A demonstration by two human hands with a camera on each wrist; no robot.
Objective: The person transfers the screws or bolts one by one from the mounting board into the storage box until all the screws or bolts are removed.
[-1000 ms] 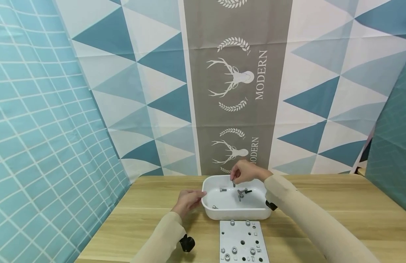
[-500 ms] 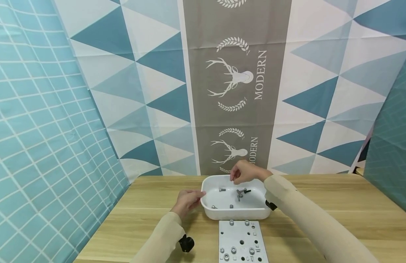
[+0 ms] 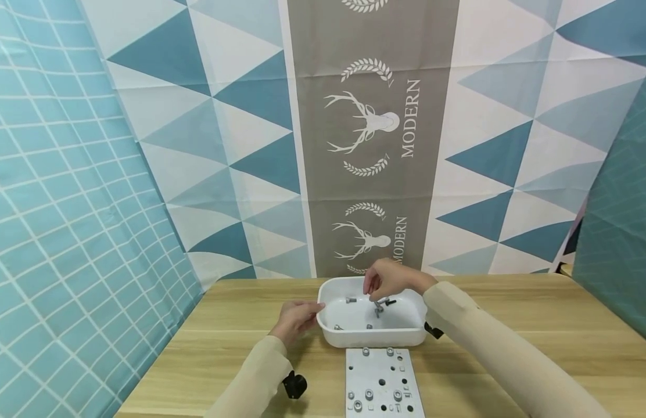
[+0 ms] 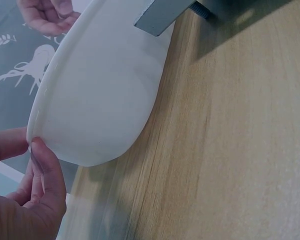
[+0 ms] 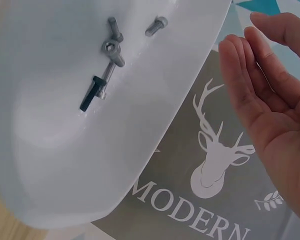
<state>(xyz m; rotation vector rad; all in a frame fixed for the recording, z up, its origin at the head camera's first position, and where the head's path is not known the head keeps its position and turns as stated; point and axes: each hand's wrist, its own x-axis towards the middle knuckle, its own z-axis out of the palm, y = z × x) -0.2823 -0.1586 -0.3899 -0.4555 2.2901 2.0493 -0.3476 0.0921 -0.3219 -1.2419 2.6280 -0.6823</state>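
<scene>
My left hand (image 3: 297,319) pinches the left rim of a white plastic bin (image 3: 375,338) between thumb and fingers; the left wrist view shows this grip close up. Over the bin's back side hovers my right hand (image 3: 388,277), its fingers loosely bent. In the right wrist view that hand (image 5: 270,90) has nothing between thumb and fingertips. Several silver socket-head screws lie inside the bin: a small cluster (image 5: 112,47), a single screw (image 5: 156,26) apart from it, and one screw (image 3: 369,327) by the front wall. A black screw (image 5: 92,93) touches the cluster.
A flat metal plate (image 3: 362,371) with holes and several screws set in it lies in front of the bin on the wooden table (image 3: 239,325). From its underside a screw thread (image 4: 200,9) sticks out. Patterned cloth (image 3: 375,174) hangs behind the table.
One second ago my right fingers pinched a screw; it was let go and now lies by the bin's front wall. The right hand has since dipped slightly. My left hand stays on the rim.
</scene>
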